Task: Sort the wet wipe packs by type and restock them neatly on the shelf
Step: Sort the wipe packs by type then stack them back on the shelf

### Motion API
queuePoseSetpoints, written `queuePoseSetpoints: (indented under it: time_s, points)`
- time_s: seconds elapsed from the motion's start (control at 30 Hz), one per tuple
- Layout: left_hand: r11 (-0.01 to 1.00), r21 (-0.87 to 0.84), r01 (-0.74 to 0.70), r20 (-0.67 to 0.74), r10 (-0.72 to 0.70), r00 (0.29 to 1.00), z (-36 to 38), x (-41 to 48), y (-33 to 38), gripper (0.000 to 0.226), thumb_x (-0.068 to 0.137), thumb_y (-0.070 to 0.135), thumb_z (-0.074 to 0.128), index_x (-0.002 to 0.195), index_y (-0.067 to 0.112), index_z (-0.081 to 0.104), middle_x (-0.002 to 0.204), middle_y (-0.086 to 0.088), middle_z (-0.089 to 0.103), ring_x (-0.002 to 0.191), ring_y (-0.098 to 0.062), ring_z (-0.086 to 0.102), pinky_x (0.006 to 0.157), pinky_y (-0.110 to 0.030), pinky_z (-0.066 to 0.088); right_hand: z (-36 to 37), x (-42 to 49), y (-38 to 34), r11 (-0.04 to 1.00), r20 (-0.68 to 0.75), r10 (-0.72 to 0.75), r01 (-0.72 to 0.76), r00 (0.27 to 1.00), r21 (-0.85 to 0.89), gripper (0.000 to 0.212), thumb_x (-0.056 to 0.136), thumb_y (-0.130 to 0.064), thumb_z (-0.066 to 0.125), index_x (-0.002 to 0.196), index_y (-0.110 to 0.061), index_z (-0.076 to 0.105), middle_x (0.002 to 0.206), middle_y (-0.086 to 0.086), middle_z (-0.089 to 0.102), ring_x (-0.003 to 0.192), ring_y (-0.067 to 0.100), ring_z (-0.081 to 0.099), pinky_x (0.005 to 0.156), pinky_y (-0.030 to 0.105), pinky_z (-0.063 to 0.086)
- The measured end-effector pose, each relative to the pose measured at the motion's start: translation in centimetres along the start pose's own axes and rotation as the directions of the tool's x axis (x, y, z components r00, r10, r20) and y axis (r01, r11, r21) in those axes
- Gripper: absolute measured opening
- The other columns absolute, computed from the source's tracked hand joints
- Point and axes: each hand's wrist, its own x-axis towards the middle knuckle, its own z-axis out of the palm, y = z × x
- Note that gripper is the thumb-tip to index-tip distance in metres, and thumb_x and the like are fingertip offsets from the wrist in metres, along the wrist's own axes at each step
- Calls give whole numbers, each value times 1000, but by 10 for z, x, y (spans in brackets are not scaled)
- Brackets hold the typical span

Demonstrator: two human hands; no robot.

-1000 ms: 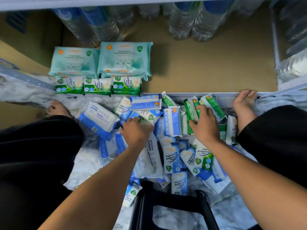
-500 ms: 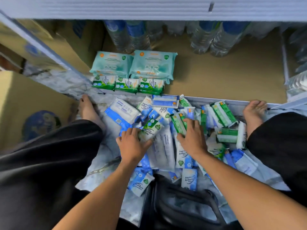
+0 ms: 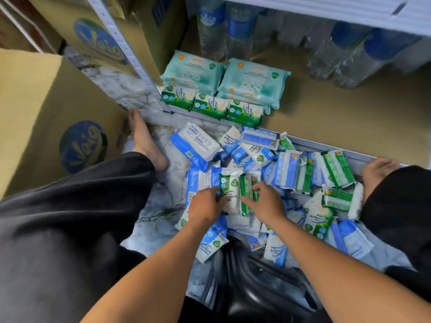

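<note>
A heap of blue and green wet wipe packs (image 3: 289, 169) lies on the floor in front of the bottom shelf (image 3: 326, 117). My left hand (image 3: 205, 206) and my right hand (image 3: 265, 203) together hold a small stack of green packs (image 3: 233, 194) above the middle of the heap, one hand on each side. On the shelf stand two large teal packs (image 3: 224, 75) with a row of three green packs (image 3: 210, 103) along the front edge.
Water bottles (image 3: 338, 54) fill the back of the shelf. A cardboard box (image 3: 46, 108) and a shelf upright (image 3: 130, 54) stand at the left. My bare feet (image 3: 144, 138) flank the heap. A black stool (image 3: 251, 280) sits below my arms.
Both hands have come together at the middle of the heap and closed on green packs, pressing them into one stack. The camera has swung to the left.
</note>
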Motion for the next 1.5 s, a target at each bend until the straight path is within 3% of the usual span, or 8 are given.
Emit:
queuePoseSetpoints:
  time_s: [0.3,0.4,0.6,0.73,0.97,1.13,1.37,1.5]
  points:
    - [997,-81,0,-78,-6,997,6,0,7,51,91,43,68,132,22,47,124,-1,56,95,-31,62,80,-44,52,-14,10,5,967,64,71,-84,995,242,36,97,-22,62,131,-13,55,129,5,61,112,24,59,89,31,47]
    - [989,-140,49,-81,-61,995,7,2,13,51,89,44,70,128,22,48,116,0,61,94,-27,62,80,-43,53,-22,12,10,889,74,150,-168,986,427,35,100,-17,57,134,-16,49,127,6,61,100,21,60,86,35,49]
    - [879,-400,259,-81,-316,945,12,9,18,33,85,44,74,93,23,49,78,-1,71,68,-22,68,67,-45,58,-27,16,27,953,-217,208,-147,954,266,23,100,-21,57,120,-9,56,115,10,68,96,30,62,76,33,48]
    - [833,-481,274,-87,-356,930,7,10,15,27,89,39,71,84,22,50,70,-1,72,60,-14,71,67,-44,59,-25,18,35,958,-203,188,-134,961,254,26,103,-14,50,127,-8,54,117,13,66,94,30,60,73,30,43]
    - [995,14,-101,-206,101,973,-6,9,12,21,93,12,60,113,17,55,116,0,58,88,-24,60,69,-42,52,-25,20,36,937,-77,-268,242,960,-251,82,85,15,51,152,-29,34,146,2,34,119,30,48,83,42,52]
    - [788,379,-484,-33,535,844,-2,17,6,57,77,15,82,131,18,63,131,-5,60,110,-31,58,71,-43,56,-34,45,44,823,240,-314,390,918,-412,81,88,-2,67,150,-42,34,162,0,17,139,31,32,107,45,42]
    - [925,315,-214,-67,246,967,-5,22,12,54,83,54,71,126,23,61,116,-2,55,105,-26,52,85,-41,47,-40,32,48,913,118,-273,296,955,-281,66,87,-30,75,147,-28,47,138,2,40,126,25,38,105,45,43]
    - [945,292,-145,-156,197,968,-1,21,10,56,83,61,67,120,19,60,120,-3,53,109,-26,48,88,-39,45,-18,21,49,987,41,-131,134,991,-85,67,92,-32,70,151,-24,40,152,6,38,137,29,37,109,47,41]
